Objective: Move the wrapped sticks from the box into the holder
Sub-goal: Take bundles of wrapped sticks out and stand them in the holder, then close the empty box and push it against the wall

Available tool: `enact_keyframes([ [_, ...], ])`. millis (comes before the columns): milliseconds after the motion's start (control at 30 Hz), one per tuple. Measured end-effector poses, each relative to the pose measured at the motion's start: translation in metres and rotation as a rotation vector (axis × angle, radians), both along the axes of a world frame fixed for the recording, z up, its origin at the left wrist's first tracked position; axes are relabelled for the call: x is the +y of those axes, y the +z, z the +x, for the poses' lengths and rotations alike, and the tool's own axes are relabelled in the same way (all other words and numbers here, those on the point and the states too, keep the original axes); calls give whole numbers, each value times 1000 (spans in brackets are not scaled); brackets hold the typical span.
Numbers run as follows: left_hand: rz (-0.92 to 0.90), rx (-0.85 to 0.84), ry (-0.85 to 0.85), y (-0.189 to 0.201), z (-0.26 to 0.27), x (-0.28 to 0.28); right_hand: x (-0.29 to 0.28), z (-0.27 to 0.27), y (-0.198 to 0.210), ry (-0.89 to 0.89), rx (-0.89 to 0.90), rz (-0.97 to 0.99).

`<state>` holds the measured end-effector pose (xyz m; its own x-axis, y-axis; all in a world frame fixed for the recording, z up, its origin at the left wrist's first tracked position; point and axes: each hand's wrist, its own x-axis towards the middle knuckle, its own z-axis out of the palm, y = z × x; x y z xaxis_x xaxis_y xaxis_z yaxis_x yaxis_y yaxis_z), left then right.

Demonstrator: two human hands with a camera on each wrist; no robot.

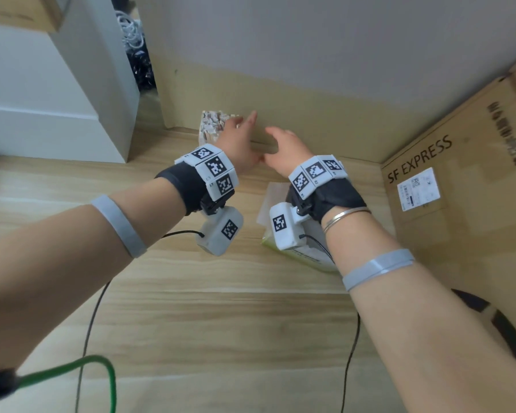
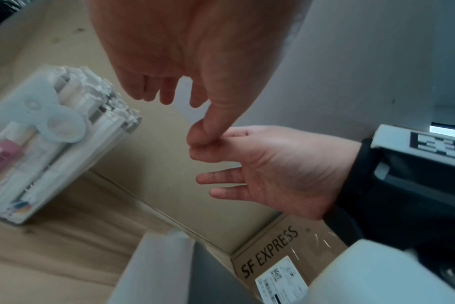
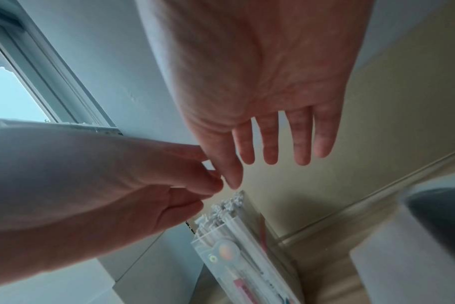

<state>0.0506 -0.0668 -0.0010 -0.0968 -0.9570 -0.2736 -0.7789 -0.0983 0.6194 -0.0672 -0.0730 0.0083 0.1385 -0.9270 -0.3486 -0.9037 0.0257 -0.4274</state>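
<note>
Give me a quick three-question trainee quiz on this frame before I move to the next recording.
1. True or false: the clear holder already stands packed with wrapped sticks.
2. Which hand is nearer the holder? A) the left hand B) the right hand C) neither; both rest flat on the wooden table
3. Fill in: the cardboard carton on the person's right is printed with the words ____.

Key: 1 true; 2 A; 3 SF EXPRESS.
</note>
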Motion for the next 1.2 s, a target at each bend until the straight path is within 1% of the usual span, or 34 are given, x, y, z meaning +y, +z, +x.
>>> enact_keyframes([
  [300, 57, 40, -80, -5, -43, 32, 40, -41, -8, -50, 32, 19],
  [400, 78, 17, -110, -14, -57, 40, 52, -55, -15, -77, 32, 31],
  [533, 156, -6, -143, -27, -73, 46, 65, -71, -25, -103, 17, 53],
  [700, 203, -35, -113, -47, -85, 48, 75, -89, -40, -130, 27, 71],
  [867, 240, -83, -82, -59, -82, 40, 79, -104, -48, -196, 15, 33],
  [1033, 316, -241, -125, -56, -64, 33, 73, -114, -49, -308, 3, -40],
  [1200, 396, -328, -138, -62, -34, 30, 67, -113, -52, -419, 27, -56],
])
